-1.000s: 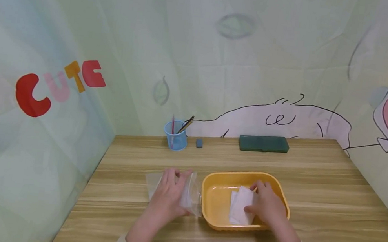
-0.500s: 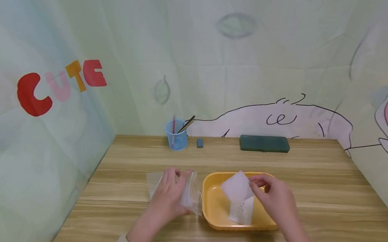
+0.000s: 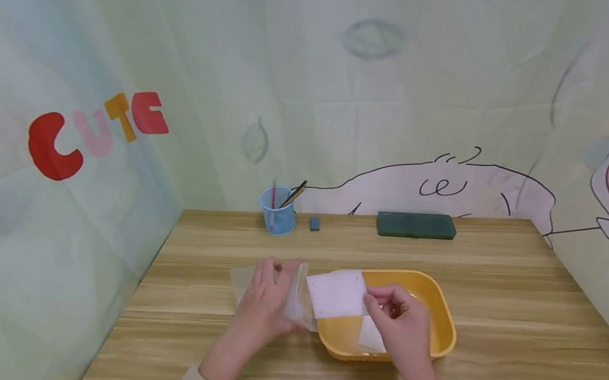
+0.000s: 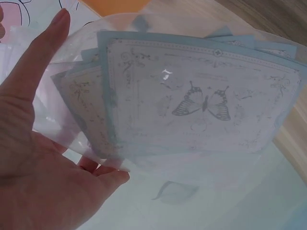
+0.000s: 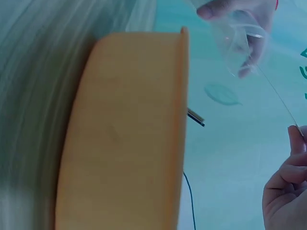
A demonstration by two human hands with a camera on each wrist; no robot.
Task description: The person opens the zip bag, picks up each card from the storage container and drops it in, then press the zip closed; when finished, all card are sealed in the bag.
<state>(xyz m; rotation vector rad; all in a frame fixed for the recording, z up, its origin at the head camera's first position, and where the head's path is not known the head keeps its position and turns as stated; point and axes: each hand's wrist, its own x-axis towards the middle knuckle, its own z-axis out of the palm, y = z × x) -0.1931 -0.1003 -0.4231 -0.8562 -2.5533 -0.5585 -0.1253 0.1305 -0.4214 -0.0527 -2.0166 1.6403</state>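
My left hand [image 3: 265, 300] grips a clear plastic bag [image 3: 296, 313] on the table, left of the yellow tray [image 3: 447, 329]. Through the film, the left wrist view shows several blue-edged cards, the front one a butterfly card [image 4: 206, 105]. Between thumb and fingers, my right hand [image 3: 402, 321] pinches a white card [image 3: 335, 293] above the tray's left part, its far end right at the bag's mouth. That card appears edge-on as a thin line in the right wrist view, beside my right hand [image 5: 290, 191]. Another white card [image 3: 371, 336] lies in the tray, partly covered.
Along the back of the table stand a blue cup [image 3: 277, 215] holding a few pencils or pens, a small blue block [image 3: 314, 224] and a dark green case [image 3: 416, 225]. Printed cloth [image 3: 344, 126] hangs behind and at the sides. The tray's outer wall [image 5: 124, 134] fills much of the right wrist view.
My right hand has picked a white card out of the tray, lifted it and carried it left to the bag's mouth. The left hand and bag have barely moved.
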